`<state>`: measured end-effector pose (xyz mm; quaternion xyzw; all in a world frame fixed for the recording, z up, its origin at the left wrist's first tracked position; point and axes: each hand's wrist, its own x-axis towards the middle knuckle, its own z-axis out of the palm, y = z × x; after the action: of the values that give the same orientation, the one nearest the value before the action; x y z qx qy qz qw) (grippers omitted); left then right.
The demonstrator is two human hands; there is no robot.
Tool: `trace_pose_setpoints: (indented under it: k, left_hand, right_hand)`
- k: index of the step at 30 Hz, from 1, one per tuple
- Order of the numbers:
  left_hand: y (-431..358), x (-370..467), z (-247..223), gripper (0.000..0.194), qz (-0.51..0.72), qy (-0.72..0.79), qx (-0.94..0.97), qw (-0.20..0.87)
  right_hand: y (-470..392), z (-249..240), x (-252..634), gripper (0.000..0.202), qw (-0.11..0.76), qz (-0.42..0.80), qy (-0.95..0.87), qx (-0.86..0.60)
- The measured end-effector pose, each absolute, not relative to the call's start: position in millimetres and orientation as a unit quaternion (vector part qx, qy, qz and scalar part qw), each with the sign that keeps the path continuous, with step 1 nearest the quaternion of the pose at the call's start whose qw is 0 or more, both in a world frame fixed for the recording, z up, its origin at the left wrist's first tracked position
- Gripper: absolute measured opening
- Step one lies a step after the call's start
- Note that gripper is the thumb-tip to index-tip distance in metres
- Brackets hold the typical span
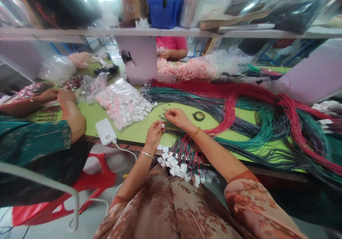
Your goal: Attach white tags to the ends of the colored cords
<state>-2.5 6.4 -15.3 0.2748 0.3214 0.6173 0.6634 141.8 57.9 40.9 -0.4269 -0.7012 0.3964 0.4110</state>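
My left hand (pixel 155 135) is closed, holding a small white plastic connector (pixel 162 125) between thumb and fingertips. Just beyond it, my right hand (pixel 177 118) is pinched at the metal-tipped ends of thin dark wires (pixel 161 115); how many it grips I cannot make out. Below both hands, a bunch of red, green and dark wires with white connectors (pixel 173 164) on their ends hangs over the table's front edge. A roll of black tape (pixel 198 116) lies to the right of my right hand.
Long bundles of red wires (pixel 203 89) and green wires (pixel 264 125) stretch across the green table (pixel 141 135). To the left lie a clear bag of white connectors (pixel 123 105) and a white power bank (pixel 105 131) with a cable. Co-workers' hands (pixel 65 98) work at left and across. A blue bin (pixel 165 13) stands on the shelf.
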Motion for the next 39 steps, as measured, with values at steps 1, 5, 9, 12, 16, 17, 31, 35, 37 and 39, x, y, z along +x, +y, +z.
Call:
trace_pose_setpoints:
  k: [1,5,9,12,16,17,31,35,37,39]
  left_hand:
    - [6.4,-2.5,-15.3,0.026,0.62,0.319,0.272,0.663]
    - [6.3,-2.5,-15.0,0.024,0.618,0.316,0.269,0.667]
    - [5.4,-2.6,-12.6,0.024,0.617,0.323,0.27,0.665]
    - [5.0,-2.5,-12.2,0.025,0.612,0.333,0.275,0.662]
    - [5.2,-0.8,-14.9,0.028,0.604,0.349,0.298,0.651]
    - [5.1,-0.4,-15.6,0.029,0.601,0.356,0.308,0.646]
    - [-0.5,-0.5,-18.8,0.037,0.578,0.419,0.366,0.597]
    - [-3.5,-3.1,-7.4,0.036,0.588,0.417,0.354,0.597]
    - [-4.7,-6.2,-0.6,0.031,0.58,0.417,0.361,0.6]
    - [-5.7,-9.0,4.9,0.024,0.565,0.429,0.383,0.592]
  right_hand:
    - [53.2,37.3,144.4,0.019,0.391,0.396,-0.711,-0.429]
    - [40.0,23.7,152.4,0.018,0.353,0.404,-0.728,-0.427]
    - [33.9,21.1,153.0,0.016,0.346,0.391,-0.728,-0.444]
    - [31.9,22.0,151.3,0.015,0.336,0.372,-0.726,-0.471]
    - [30.1,20.7,148.7,0.016,0.324,0.355,-0.743,-0.466]
    - [29.3,20.5,148.2,0.018,0.317,0.34,-0.755,-0.463]
    - [19.8,21.5,148.2,0.023,0.286,0.292,-0.787,-0.462]
    - [15.1,24.7,154.5,0.025,0.305,0.408,-0.755,-0.412]
    - [14.3,26.6,163.0,0.028,0.306,0.416,-0.757,-0.399]
    - [16.4,26.7,173.7,0.027,0.314,0.437,-0.745,-0.393]
